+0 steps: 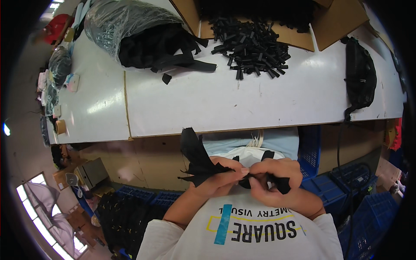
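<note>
Close in front of my chest, both hands meet at their fingertips over small black fabric pieces. My left hand (219,180) is closed on a bunch of black fabric strips (193,152), whose loose ends stick up and out to the left. Pinched in my right hand (279,173) is a black strip (283,185), its end showing below the curled fingers. Black material also shows between the two hands, but the fingers hide how the pieces join. On the table beyond lies a heap of short black folded strips (255,50).
A white table (182,99) spans the view. On it are a clear plastic bag (117,21) spilling black fabric (151,47), an open cardboard box (340,24) and a black waist bag (359,73). Blue crates (327,190) stand below at right; dark fabric (125,216) lies at lower left.
</note>
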{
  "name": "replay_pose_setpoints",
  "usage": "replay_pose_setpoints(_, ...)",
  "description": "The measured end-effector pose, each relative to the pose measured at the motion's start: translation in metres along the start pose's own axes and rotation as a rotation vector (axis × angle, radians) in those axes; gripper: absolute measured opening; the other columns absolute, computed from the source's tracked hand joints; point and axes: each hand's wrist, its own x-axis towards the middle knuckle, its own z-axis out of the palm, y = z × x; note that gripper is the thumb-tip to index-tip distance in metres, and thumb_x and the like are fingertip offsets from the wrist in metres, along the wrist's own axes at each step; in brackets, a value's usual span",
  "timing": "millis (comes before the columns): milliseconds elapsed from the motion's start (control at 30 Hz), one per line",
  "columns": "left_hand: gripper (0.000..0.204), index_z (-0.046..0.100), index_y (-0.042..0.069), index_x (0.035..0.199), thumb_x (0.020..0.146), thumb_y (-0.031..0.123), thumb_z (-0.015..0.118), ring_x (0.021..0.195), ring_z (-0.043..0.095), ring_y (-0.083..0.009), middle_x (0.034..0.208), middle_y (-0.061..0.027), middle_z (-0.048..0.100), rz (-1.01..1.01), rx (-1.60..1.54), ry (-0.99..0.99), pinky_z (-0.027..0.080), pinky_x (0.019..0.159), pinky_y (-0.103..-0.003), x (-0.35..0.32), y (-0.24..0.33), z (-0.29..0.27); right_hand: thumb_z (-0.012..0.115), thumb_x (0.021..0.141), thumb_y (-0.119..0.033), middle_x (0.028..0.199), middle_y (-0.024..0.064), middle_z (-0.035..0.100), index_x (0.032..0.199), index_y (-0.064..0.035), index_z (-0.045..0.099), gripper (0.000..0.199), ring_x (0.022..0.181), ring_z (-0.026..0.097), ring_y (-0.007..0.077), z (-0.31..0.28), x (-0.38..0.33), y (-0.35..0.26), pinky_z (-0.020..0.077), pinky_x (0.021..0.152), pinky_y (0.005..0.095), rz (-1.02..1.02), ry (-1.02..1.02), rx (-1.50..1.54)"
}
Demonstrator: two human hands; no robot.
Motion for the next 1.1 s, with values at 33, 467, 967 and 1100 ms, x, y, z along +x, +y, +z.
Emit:
replay_pose_setpoints(33, 0.026, 0.065, -0.002, 0.089, 0.066, -0.014, 0.063, 0.058, 0.057, -0.013, 0.08, -0.0127, 0.064, -0.023, -0.002, 0.0, 0.045, 0.05, -0.021, 0.0, 0.002, 0.0, 0.068, 0.065, 0.005, 0.061, 0.0041, 0.059, 0.084, 0.0006, 0.06, 0.021, 0.045, 0.054, 0.007, -0.001, 0.0, 0.001, 0.0395, 0.042, 0.0188, -0.038, 0.0, -0.003)
replay_pose_setpoints(467, 0.015, 0.065, -0.007, 0.083, 0.069, -0.009, 0.061, 0.063, 0.064, -0.021, 0.072, -0.018, 0.064, -0.104, -0.233, -0.034, 0.052, 0.06, -0.026, 0.006, -0.012, 0.003, 0.071, 0.067, 0.006, 0.065, 0.0067, 0.061, 0.086, -0.0005, 0.058, 0.024, 0.046, 0.057, 0.015, 0.003, -0.005, 0.006, 0.0432, 0.043, 0.0228, -0.14, 0.026, -0.077)
replay_pose_setpoints(967, 0.029, 0.065, -0.005, 0.076, 0.056, -0.017, 0.049, 0.061, 0.065, -0.0211, 0.066, -0.0139, 0.062, -0.125, -0.018, -0.048, 0.052, 0.059, -0.026, 0.007, -0.003, 0.002, 0.069, 0.066, 0.008, 0.063, 0.0067, 0.057, 0.088, 0.0006, 0.056, 0.026, 0.045, 0.054, 0.0166, 0.007, -0.006, 0.008, 0.0391, 0.039, 0.0256, -0.162, 0.055, -0.091)
replay_pose_setpoints(1100, 0.028, 0.065, -0.005, 0.076, 0.056, -0.017, 0.049, 0.062, 0.065, -0.0213, 0.065, -0.0138, 0.063, -0.125, 0.006, -0.032, 0.052, 0.058, -0.026, 0.004, -0.004, 0.003, 0.069, 0.067, 0.009, 0.061, 0.0068, 0.056, 0.088, 0.0005, 0.056, 0.027, 0.044, 0.054, 0.0159, 0.007, -0.006, 0.008, 0.0393, 0.039, 0.0249, -0.135, 0.041, -0.1)
